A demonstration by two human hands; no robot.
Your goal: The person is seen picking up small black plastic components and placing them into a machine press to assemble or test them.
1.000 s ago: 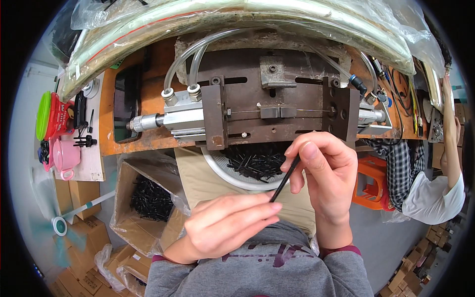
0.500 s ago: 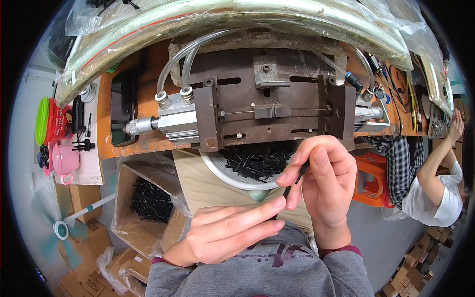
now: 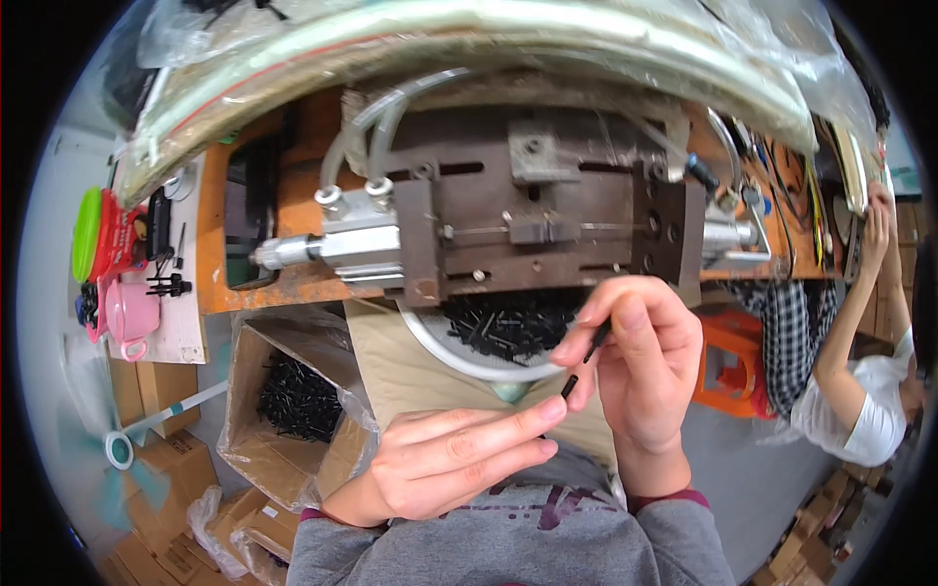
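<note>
Above my lap, my left hand [image 3: 454,459] has its fingers stretched together and closed on a short thin black stick [image 3: 570,387], whose end sticks out past the fingertips. My right hand [image 3: 647,376] pinches a second slim black piece [image 3: 597,340] between thumb and fingers, its narrow tip pointing down toward the first. A small gap seems to part the two tips. Beneath and beyond my hands, a white round basin [image 3: 430,342] on my lap holds many loose black sticks [image 3: 503,327], partly hidden by my right hand.
Ahead stands a brown metal fixture [image 3: 469,195] with silver cylinders [image 3: 362,252] and clear hoses on an orange bench. A cardboard box [image 3: 244,420] of black sticks sits at left, near a fan [image 3: 119,449]. An orange stool [image 3: 728,361] and another person [image 3: 855,391] are at right.
My hands hold nearly the same pose, the two black pieces still close together. The view has shifted slightly, and the other person's arms and head have moved at the right.
</note>
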